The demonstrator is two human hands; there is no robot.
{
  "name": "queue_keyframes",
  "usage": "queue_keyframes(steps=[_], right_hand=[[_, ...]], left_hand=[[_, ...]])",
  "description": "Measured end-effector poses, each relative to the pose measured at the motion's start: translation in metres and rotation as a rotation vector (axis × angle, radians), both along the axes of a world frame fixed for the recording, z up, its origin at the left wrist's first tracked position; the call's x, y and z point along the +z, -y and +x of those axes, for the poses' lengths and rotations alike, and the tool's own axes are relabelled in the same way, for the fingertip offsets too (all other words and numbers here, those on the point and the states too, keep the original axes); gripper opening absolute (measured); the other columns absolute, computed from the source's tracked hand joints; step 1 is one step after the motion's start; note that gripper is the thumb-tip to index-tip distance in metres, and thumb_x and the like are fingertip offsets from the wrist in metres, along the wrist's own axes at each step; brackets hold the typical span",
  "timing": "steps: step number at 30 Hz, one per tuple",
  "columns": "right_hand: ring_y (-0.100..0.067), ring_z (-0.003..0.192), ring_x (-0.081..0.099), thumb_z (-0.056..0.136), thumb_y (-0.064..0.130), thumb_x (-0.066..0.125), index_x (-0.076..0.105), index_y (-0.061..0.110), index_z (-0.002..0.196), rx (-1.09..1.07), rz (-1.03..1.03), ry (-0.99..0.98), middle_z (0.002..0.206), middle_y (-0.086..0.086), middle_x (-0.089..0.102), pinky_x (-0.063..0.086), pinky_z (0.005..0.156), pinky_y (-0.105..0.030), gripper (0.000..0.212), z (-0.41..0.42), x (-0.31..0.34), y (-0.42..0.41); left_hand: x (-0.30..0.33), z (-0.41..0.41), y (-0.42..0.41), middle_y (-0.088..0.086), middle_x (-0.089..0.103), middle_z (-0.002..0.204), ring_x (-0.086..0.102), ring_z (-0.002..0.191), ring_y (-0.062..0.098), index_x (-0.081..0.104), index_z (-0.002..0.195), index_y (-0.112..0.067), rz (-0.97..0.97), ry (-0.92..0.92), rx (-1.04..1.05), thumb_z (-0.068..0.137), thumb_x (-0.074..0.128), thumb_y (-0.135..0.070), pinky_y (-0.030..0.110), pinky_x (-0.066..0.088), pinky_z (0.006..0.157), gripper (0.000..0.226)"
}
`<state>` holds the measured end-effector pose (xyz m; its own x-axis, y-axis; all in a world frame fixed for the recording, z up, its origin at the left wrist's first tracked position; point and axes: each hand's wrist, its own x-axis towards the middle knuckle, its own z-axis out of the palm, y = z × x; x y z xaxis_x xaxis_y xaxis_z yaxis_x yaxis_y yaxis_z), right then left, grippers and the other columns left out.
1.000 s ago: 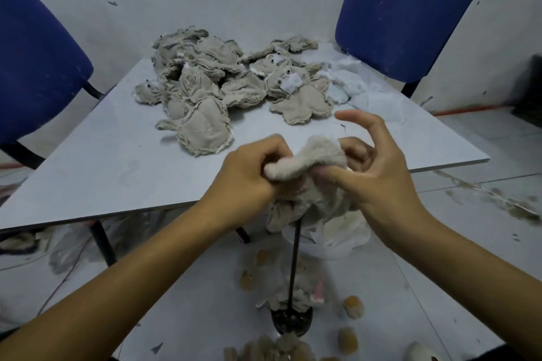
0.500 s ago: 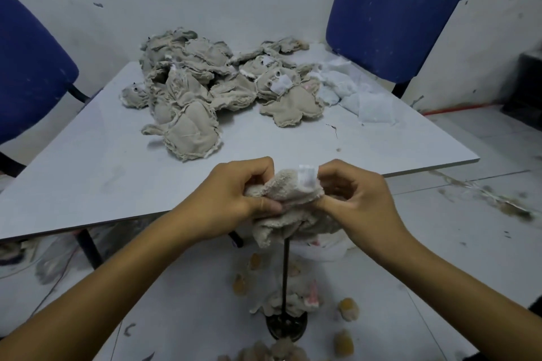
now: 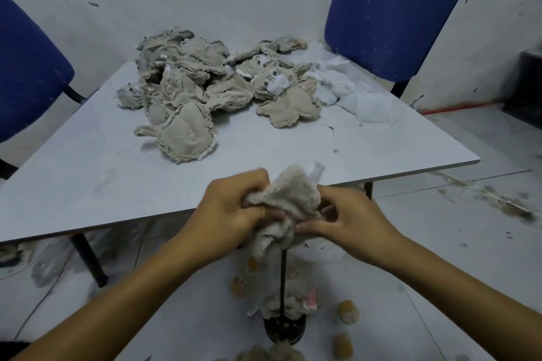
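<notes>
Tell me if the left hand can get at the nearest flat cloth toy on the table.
Probably yes, once it lets go: the left hand grips the fuzzy cloth toy, and only bare table lies between it and that flat cloth toy.

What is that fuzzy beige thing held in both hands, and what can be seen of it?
The fuzzy piece looks like a limp, unstuffed plush toy skin in pale beige pile fabric, crumpled into folds. A small white tag sticks up at its top right. The left hand and right hand grip it from either side, in the air just before the table edge. A thin black rod rises to its underside.
</notes>
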<state>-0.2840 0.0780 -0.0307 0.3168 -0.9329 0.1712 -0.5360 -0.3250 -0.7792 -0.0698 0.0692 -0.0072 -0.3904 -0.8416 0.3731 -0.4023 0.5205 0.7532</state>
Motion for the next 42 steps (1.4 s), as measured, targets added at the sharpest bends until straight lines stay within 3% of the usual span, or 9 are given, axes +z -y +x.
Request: queue_keyframes(steps=[4, 9, 13, 18, 25, 30, 34, 37, 42], right_hand=[[-0.002, 0.074, 0.065, 0.073, 0.038, 0.078, 0.07, 0.029, 0.091, -0.067, -0.249, 0.287, 0.082, 0.015, 0.07, 0.051, 0.065, -0.019, 0.022, -0.001, 0.024, 0.003], [-0.009, 0.084, 0.068, 0.075, 0.039, 0.079, 0.07, 0.026, 0.089, -0.017, -0.41, 0.188, 0.087, 0.012, 0.07, 0.053, 0.074, -0.021, 0.021, 0.008, 0.038, 0.001], [-0.004, 0.08, 0.065, 0.074, 0.039, 0.08, 0.072, 0.022, 0.089, -0.014, -0.467, 0.123, 0.085, 0.009, 0.07, 0.049, 0.071, -0.017, 0.023, 0.009, 0.045, 0.002], [0.001, 0.081, 0.065, 0.072, 0.035, 0.083, 0.072, 0.02, 0.092, -0.001, -0.486, 0.056, 0.085, 0.007, 0.07, 0.049, 0.072, -0.012, 0.028, 0.009, 0.045, 0.003], [0.006, 0.077, 0.062, 0.068, 0.041, 0.079, 0.067, 0.025, 0.083, -0.005, -0.47, 0.058, 0.075, 0.018, 0.063, 0.042, 0.069, -0.005, 0.025, 0.008, 0.033, 0.0], [-0.002, 0.079, 0.061, 0.078, 0.021, 0.08, 0.072, 0.011, 0.089, -0.031, -0.667, 0.103, 0.085, 0.009, 0.065, 0.046, 0.071, -0.012, 0.017, -0.002, 0.039, -0.001], [-0.007, 0.068, 0.055, 0.072, 0.018, 0.084, 0.07, 0.014, 0.077, 0.024, -0.589, -0.095, 0.074, 0.011, 0.062, 0.041, 0.062, -0.018, 0.015, 0.004, 0.025, 0.0], [0.004, 0.067, 0.053, 0.07, 0.023, 0.088, 0.065, 0.025, 0.07, 0.012, -0.373, -0.047, 0.067, 0.023, 0.054, 0.036, 0.063, -0.009, 0.023, 0.01, 0.014, 0.003], [0.013, 0.067, 0.049, 0.075, 0.023, 0.084, 0.069, 0.018, 0.074, 0.033, -0.472, -0.088, 0.07, 0.022, 0.052, 0.035, 0.063, -0.006, 0.016, 0.008, 0.019, 0.006]], left_hand=[[0.015, 0.008, 0.009, 0.012, 0.066, 0.076, 0.064, 0.074, 0.015, 0.064, 0.08, -0.007, 0.085, -0.296, -0.004, 0.069, 0.084, -0.016, 0.031, 0.055, 0.061, 0.025], [0.018, 0.03, 0.017, -0.005, 0.073, 0.112, 0.067, 0.108, 0.011, 0.066, 0.116, -0.019, 0.34, 0.094, -0.032, 0.072, 0.085, -0.006, 0.041, 0.052, 0.099, 0.05], [0.033, 0.023, 0.013, 0.001, 0.074, 0.102, 0.071, 0.095, 0.018, 0.069, 0.108, -0.021, 0.334, -0.253, -0.204, 0.073, 0.08, -0.019, 0.027, 0.055, 0.078, 0.037], [0.021, 0.006, 0.011, -0.002, 0.064, 0.067, 0.057, 0.063, 0.005, 0.066, 0.072, -0.008, 0.067, -0.188, -0.064, 0.062, 0.083, -0.01, 0.02, 0.048, 0.059, 0.02], [0.009, 0.0, 0.012, -0.012, 0.059, 0.063, 0.051, 0.063, 0.01, 0.059, 0.071, -0.02, 0.085, 0.015, 0.095, 0.057, 0.083, -0.034, 0.043, 0.048, 0.065, 0.032], [0.025, -0.002, 0.011, 0.009, 0.063, 0.074, 0.061, 0.067, 0.018, 0.065, 0.074, -0.001, -0.107, -0.263, -0.037, 0.068, 0.08, -0.021, 0.031, 0.049, 0.06, 0.026], [0.013, -0.007, 0.009, -0.002, 0.057, 0.061, 0.048, 0.058, 0.009, 0.056, 0.063, -0.011, 0.017, 0.059, 0.031, 0.066, 0.069, -0.016, 0.035, 0.037, 0.056, 0.014], [0.004, -0.007, 0.013, -0.012, 0.049, 0.053, 0.045, 0.054, 0.002, 0.039, 0.056, -0.029, -0.032, 0.301, 0.053, 0.067, 0.069, -0.019, 0.019, 0.028, 0.054, 0.034], [0.004, -0.001, 0.011, -0.009, 0.052, 0.058, 0.045, 0.058, 0.001, 0.051, 0.059, -0.024, 0.063, 0.131, 0.016, 0.062, 0.075, -0.022, 0.029, 0.035, 0.057, 0.024]])
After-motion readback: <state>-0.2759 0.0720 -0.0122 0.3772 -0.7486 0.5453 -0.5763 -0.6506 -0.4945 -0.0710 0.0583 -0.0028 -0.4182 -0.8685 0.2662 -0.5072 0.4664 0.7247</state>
